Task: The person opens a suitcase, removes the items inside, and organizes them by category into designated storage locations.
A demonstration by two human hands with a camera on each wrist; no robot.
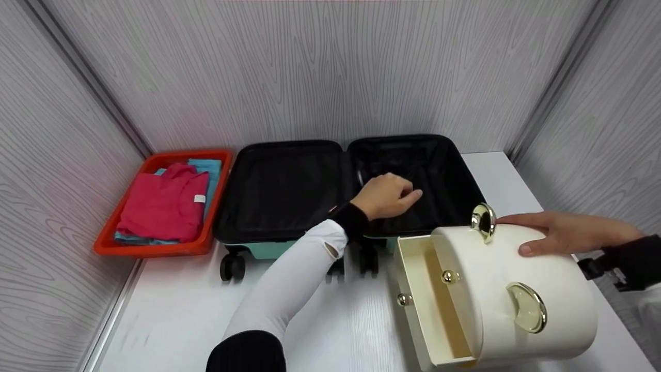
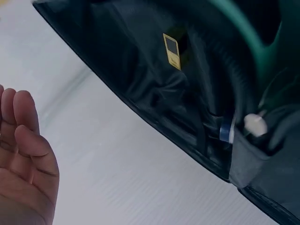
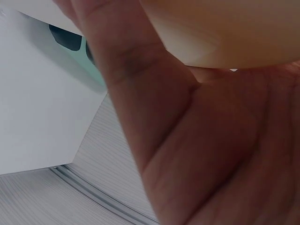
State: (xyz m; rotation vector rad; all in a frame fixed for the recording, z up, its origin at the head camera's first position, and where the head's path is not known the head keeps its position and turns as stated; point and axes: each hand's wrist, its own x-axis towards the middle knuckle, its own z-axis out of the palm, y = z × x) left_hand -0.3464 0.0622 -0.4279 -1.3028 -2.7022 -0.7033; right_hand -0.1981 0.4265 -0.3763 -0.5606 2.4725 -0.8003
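My left hand (image 1: 387, 196) hovers over the right half of an open suitcase (image 1: 289, 191) with a black lining and mint-green shell. Nothing is held in it; in the left wrist view the fingers (image 2: 26, 112) look relaxed. Inside the lining lies a small gold-framed rectangular item (image 2: 172, 50), and a blue-and-white object (image 2: 227, 129) sits near the fold. My right hand (image 1: 573, 232) rests on the rounded top of a cream drawer box (image 1: 542, 268) with gold-trimmed handles. The box's lower drawer (image 1: 434, 305) is pulled out; the part seen looks bare.
An orange basket (image 1: 155, 251) at the left holds a folded pink garment (image 1: 165, 204) over blue cloth (image 1: 209, 166). Black suitcase wheels (image 1: 232, 266) stick out toward me over the white table (image 1: 181, 310). Grey wood-grain panels (image 1: 289, 67) enclose the back and sides.
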